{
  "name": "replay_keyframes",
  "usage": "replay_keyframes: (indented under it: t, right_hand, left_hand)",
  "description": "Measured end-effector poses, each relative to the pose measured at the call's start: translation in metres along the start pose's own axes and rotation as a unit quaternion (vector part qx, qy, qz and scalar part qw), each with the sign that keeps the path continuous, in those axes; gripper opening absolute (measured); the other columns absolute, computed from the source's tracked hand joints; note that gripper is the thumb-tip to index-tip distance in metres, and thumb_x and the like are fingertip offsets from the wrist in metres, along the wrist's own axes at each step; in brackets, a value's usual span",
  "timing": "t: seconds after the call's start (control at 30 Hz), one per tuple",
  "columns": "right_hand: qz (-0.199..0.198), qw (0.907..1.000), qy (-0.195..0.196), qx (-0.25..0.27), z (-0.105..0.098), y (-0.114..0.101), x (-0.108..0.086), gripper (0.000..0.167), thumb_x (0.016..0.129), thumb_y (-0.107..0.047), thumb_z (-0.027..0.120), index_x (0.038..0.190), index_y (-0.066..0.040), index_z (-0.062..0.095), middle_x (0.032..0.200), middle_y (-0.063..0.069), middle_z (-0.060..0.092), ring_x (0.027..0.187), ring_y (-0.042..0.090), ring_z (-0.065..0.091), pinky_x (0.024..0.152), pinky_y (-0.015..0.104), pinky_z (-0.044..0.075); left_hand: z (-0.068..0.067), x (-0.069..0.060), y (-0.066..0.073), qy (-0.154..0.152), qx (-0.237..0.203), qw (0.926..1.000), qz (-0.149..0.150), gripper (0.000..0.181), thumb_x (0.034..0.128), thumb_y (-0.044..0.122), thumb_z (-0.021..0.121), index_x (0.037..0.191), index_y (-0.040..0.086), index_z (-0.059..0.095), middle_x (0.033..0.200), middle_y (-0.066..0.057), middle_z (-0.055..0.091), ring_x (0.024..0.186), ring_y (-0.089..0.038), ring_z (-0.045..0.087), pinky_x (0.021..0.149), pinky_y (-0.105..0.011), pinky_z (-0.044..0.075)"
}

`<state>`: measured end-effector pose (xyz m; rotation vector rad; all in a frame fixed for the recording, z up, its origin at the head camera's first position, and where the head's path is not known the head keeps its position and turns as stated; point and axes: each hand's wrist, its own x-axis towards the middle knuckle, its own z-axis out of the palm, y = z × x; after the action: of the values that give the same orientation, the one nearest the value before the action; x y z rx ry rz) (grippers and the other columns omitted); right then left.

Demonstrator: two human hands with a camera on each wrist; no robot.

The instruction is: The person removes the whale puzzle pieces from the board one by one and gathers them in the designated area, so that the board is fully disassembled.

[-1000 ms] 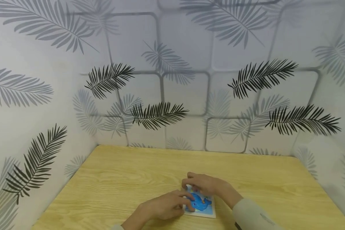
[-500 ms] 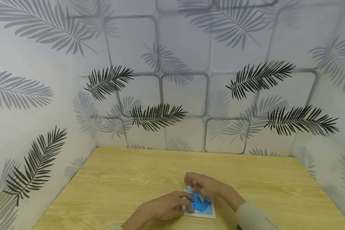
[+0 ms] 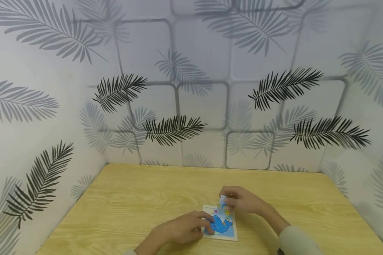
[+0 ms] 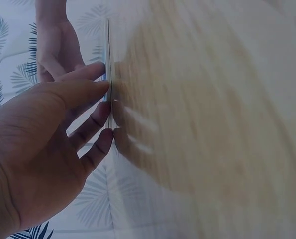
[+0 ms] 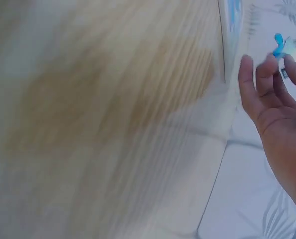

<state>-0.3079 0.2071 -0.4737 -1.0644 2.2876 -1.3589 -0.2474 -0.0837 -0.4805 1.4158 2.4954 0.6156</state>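
A small square jigsaw puzzle (image 3: 223, 228) with a blue whale, a yellow sun and a pale border lies flat on the table. Across its left part my left hand (image 3: 178, 228) rests, index and middle fingers on the picture. In the left wrist view, the fingertips of that left hand (image 4: 43, 144) meet the thin puzzle edge (image 4: 108, 42). Just above the far right corner, my right hand (image 3: 245, 201) pinches a white and blue puzzle piece (image 3: 223, 199). The right wrist view shows the piece (image 5: 278, 46) between thumb and fingers of the right hand (image 5: 282, 124).
The light wood-grain table (image 3: 140, 191) spreads around the puzzle. Behind and at both sides rise walls (image 3: 204, 106) covered in a leaf pattern.
My right hand has moved up and to the right off the puzzle, lifting a piece from its upper part, and the sun shows now. The left hand stays almost still.
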Motion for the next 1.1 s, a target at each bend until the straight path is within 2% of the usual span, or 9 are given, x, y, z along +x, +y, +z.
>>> replay_keyframes:
  t: [0.17, 0.27, 0.47, 0.6, 0.83, 0.97, 1.1]
  right_hand:
    - [0.020, 0.9993, 0.030, 0.000, -0.015, 0.004, -0.022, 0.027, 0.110, -0.015, 0.052, 0.126, 0.002, 0.065, 0.097, 0.017, 0.064, 0.076, 0.024, 0.060, 0.068, 0.033, 0.056]
    - [0.041, 0.9978, 0.049, -0.017, -0.023, 0.006, -0.036, 0.028, 0.108, -0.013, 0.055, 0.131, 0.003, 0.064, 0.088, 0.017, 0.063, 0.067, 0.021, 0.055, 0.061, 0.031, 0.051]
    - [0.078, 0.9926, 0.085, -0.039, -0.036, 0.010, -0.061, 0.017, 0.103, -0.007, 0.063, 0.119, 0.001, 0.061, 0.078, 0.012, 0.059, 0.063, 0.016, 0.051, 0.056, 0.026, 0.047]
    - [0.101, 0.9899, 0.087, -0.049, -0.042, 0.015, -0.074, 0.011, 0.101, -0.005, 0.064, 0.111, 0.000, 0.062, 0.075, 0.009, 0.058, 0.061, 0.011, 0.049, 0.054, 0.023, 0.043]
    - [0.103, 0.9844, 0.086, -0.114, -0.039, 0.028, -0.080, 0.010, 0.098, -0.005, 0.067, 0.108, -0.007, 0.065, 0.079, 0.002, 0.061, 0.066, 0.008, 0.052, 0.058, 0.023, 0.046]
    - [0.096, 0.9768, 0.107, -0.159, -0.035, 0.030, -0.079, 0.010, 0.095, 0.000, 0.067, 0.102, -0.007, 0.065, 0.089, 0.005, 0.059, 0.074, 0.013, 0.055, 0.062, 0.023, 0.050]
    - [0.104, 0.9721, 0.115, -0.176, -0.033, 0.029, -0.078, 0.011, 0.092, 0.002, 0.071, 0.095, -0.007, 0.065, 0.097, 0.009, 0.056, 0.082, 0.018, 0.056, 0.066, 0.024, 0.052]
  left_hand:
    - [-0.001, 0.000, 0.002, -0.003, -0.006, 0.9997, -0.022, 0.030, 0.1037, 0.010, 0.061, 0.124, 0.026, 0.073, 0.151, 0.004, 0.054, 0.109, 0.000, 0.054, 0.090, -0.018, 0.049]
    - [-0.002, -0.002, 0.004, -0.007, -0.006, 0.9996, -0.028, 0.030, 0.1043, 0.012, 0.060, 0.127, 0.028, 0.073, 0.152, 0.006, 0.054, 0.112, -0.001, 0.053, 0.093, -0.019, 0.048]
    - [-0.003, -0.004, 0.005, -0.008, 0.002, 0.9995, -0.030, 0.032, 0.1039, 0.011, 0.061, 0.129, 0.028, 0.072, 0.152, 0.006, 0.055, 0.114, -0.002, 0.053, 0.096, -0.020, 0.048]
    - [-0.003, -0.004, 0.005, -0.008, 0.002, 0.9996, -0.027, 0.032, 0.1041, 0.011, 0.060, 0.129, 0.027, 0.072, 0.152, 0.006, 0.054, 0.113, -0.002, 0.052, 0.096, -0.020, 0.047]
    - [-0.001, -0.007, 0.004, -0.009, -0.014, 0.9995, -0.027, 0.033, 0.1045, 0.010, 0.059, 0.129, 0.026, 0.072, 0.153, 0.005, 0.054, 0.118, -0.004, 0.054, 0.098, -0.022, 0.048]
    - [-0.001, -0.006, 0.004, -0.003, -0.005, 0.9999, -0.015, 0.033, 0.1051, 0.009, 0.057, 0.130, 0.026, 0.072, 0.153, 0.004, 0.054, 0.128, -0.011, 0.054, 0.104, -0.027, 0.047]
    - [-0.001, -0.004, 0.004, -0.005, 0.004, 0.9999, -0.014, 0.033, 0.1056, 0.010, 0.056, 0.131, 0.026, 0.071, 0.153, 0.005, 0.054, 0.131, -0.013, 0.052, 0.107, -0.029, 0.045]
